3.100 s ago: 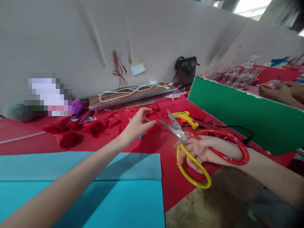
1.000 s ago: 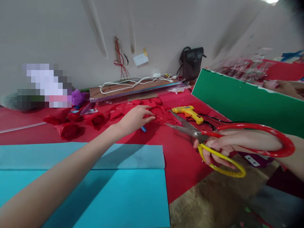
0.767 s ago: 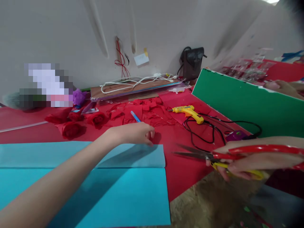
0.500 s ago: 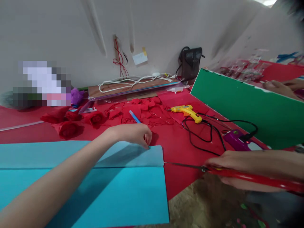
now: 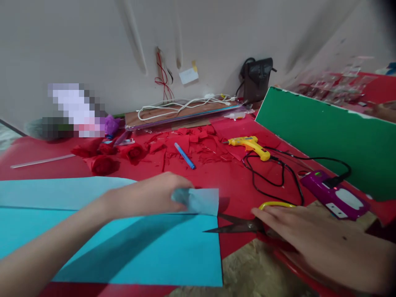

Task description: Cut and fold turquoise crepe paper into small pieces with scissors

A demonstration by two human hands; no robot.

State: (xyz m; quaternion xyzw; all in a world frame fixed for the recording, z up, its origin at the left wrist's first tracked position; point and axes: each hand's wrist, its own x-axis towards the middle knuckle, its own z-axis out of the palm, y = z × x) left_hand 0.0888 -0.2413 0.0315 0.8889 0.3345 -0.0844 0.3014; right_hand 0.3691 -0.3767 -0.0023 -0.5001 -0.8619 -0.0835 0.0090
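Observation:
A bright blue sheet of paper (image 5: 161, 255) lies on the red-covered table, with a paler strip (image 5: 207, 200) along its far side. My left hand (image 5: 154, 194) pinches that strip close to its right end and lifts it slightly. My right hand (image 5: 321, 239) grips a pair of scissors (image 5: 244, 226) with a yellow and red handle. Their blades stand apart at the paper's right edge: one tip lies over the bright blue part, the other is by the crease under the strip. My palm hides part of the handles.
Beyond the paper lie a blue pen (image 5: 185, 156), red paper scraps (image 5: 198, 142) and red paper roses (image 5: 102, 164). A yellow glue gun (image 5: 250, 144) is corded to a purple power strip (image 5: 334, 194). A green board (image 5: 324, 144) leans at the right, near a black bag (image 5: 258, 78).
My left hand has raised the end of the pale strip. The scissors have opened at the paper's edge, and my right hand has turned with them. The view has shifted slightly.

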